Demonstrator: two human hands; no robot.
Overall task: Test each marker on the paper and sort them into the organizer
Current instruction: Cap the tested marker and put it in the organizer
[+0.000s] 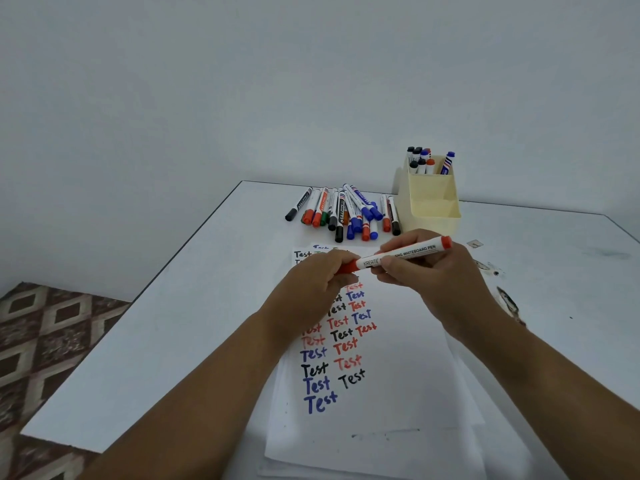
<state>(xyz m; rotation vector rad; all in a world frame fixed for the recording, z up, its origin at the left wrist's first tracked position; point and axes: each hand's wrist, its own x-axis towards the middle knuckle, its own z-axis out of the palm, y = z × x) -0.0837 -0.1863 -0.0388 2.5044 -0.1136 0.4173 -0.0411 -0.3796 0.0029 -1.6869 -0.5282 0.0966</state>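
- A red whiteboard marker (398, 256) is held in the air above the paper (391, 393), lying nearly level with its red tail end tilted up toward the right.
- The right hand (429, 271) grasps the white barrel, fingers curled over it and thumb underneath.
- The left hand (311, 282) pinches the red cap end (348, 266) of the same marker between curled fingertips; whether the cap is seated or partly pulled off, I cannot tell.
- The paper lies on the white table (173, 323) directly below the hands, covered with rows of the word "Test" written in black, blue and red; part of the writing is hidden behind the left hand and wrist.
- More sheets lie stacked beneath the top one, their edges showing at the near side.
- Beyond the paper, a pile of markers (346, 211) with black, red, blue and green caps lies flat on the table.
- Just beside that pile, to the right, stands a cream organizer (429, 202) with stepped compartments; its rear compartments hold upright markers with black, blue and red caps, and the front ones show none.
- Dark smudges (505, 299) mark the table to the right of the right hand.
- A patterned brown floor (45, 327) shows past the table's left edge.
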